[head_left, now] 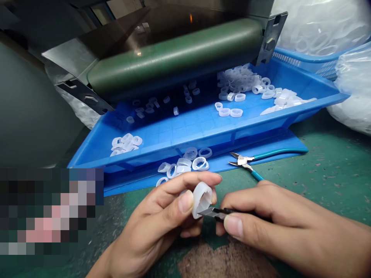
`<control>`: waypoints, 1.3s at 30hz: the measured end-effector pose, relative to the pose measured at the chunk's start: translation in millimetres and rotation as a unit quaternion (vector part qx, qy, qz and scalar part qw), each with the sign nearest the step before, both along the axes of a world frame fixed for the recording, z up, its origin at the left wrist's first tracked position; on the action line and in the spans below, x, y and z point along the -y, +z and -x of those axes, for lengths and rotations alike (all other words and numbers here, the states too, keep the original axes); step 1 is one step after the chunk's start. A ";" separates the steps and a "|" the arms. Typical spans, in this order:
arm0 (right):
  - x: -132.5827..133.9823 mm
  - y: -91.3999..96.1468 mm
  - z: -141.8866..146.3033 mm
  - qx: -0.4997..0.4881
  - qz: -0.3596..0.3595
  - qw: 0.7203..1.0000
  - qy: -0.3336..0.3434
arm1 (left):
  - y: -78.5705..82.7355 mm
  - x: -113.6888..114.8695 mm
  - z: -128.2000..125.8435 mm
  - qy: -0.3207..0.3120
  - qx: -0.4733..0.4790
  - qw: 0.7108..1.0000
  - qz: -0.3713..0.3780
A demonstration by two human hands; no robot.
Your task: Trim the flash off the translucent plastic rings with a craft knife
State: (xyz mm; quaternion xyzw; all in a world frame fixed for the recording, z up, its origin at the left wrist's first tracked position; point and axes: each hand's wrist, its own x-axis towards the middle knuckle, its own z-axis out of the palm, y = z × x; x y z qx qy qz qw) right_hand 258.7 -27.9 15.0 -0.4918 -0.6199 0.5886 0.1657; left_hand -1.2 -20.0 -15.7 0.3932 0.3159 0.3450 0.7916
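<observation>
My left hand (162,216) pinches a translucent white plastic ring (202,197) between thumb and fingers, low in the middle of the view. My right hand (278,220) grips a small dark blade (211,212) whose tip touches the lower edge of that ring. Several more white rings (185,164) lie loose on a blue sheet just beyond my hands.
A blue tray (203,133) holds scattered white rings under a green conveyor roller (176,54). Teal-handled cutters (252,160) lie open on the green table (327,170). Bags of white parts (348,88) and a blue basket (313,60) sit at right.
</observation>
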 end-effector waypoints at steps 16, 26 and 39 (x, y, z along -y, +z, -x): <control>-3.6 -26.9 -3.9 -0.144 0.084 0.983 0.081 | 6.3 2.5 -3.2 -0.005 -0.015 1.000 0.007; -0.5 -12.5 -7.8 -0.065 -0.025 0.990 0.124 | 3.4 -0.7 -4.6 -0.008 0.027 1.000 -0.013; 7.8 -7.2 2.1 -0.005 -0.105 0.994 -0.002 | 4.0 2.6 -0.8 0.005 0.004 1.000 0.002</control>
